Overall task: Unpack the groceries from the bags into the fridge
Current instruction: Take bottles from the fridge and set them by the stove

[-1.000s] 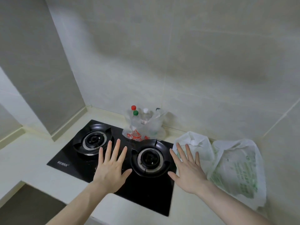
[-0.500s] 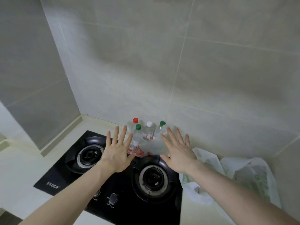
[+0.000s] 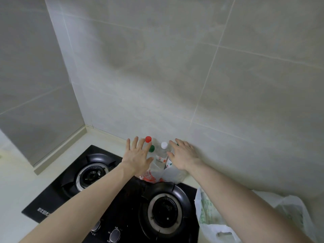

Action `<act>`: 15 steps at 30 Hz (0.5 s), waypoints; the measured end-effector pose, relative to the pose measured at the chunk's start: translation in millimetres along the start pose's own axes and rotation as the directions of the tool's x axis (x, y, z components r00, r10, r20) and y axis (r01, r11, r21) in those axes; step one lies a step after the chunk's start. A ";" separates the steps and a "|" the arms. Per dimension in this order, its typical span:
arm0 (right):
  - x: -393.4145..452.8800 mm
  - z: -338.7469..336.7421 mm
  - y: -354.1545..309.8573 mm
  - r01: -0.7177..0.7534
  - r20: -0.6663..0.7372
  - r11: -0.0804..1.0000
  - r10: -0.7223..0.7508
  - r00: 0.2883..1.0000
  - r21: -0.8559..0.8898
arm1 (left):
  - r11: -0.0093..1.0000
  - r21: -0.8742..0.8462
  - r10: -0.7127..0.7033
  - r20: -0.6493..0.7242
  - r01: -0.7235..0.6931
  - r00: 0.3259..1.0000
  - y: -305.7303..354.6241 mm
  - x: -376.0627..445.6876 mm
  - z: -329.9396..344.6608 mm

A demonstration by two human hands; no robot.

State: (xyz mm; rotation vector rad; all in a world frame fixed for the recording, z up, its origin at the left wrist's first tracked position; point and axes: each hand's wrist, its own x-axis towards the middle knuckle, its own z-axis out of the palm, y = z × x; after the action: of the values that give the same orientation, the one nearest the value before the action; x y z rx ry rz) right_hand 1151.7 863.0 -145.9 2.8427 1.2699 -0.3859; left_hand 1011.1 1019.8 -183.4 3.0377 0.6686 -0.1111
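Observation:
A clear plastic bag with red print (image 3: 154,175) stands against the tiled wall behind the hob. Several bottles stick up out of it: one with a red cap (image 3: 148,139), one with a green cap (image 3: 151,148) and one with a white cap (image 3: 164,145). My left hand (image 3: 137,156) is spread flat at the bag's left side, in front of the red and green caps. My right hand (image 3: 183,155) has straight fingers at the bag's right side, covering another bottle. I cannot tell whether either hand touches the bag. Neither holds anything.
A black two-burner gas hob (image 3: 126,200) lies under my forearms, knobs at its front edge. A white bag with green print (image 3: 212,218) lies on the pale counter (image 3: 15,186) to the right. Tiled walls close the back and left.
Both hands have reached forward from over the burners to either side of the bottle bag. The view has moved closer to the wall.

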 end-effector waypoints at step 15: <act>64.8 8.9 -23.7 0.035 0.135 0.998 -0.027 0.991 -0.059 | 0.981 -0.193 0.025 -0.041 -0.033 0.999 -2.9 42.1 25.1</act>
State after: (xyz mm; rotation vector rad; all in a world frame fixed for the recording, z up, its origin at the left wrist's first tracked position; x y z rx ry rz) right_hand 1174.0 925.5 -166.8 2.6988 1.2795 -0.5198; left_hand 1046.4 1038.9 -211.7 2.8674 0.5985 0.0131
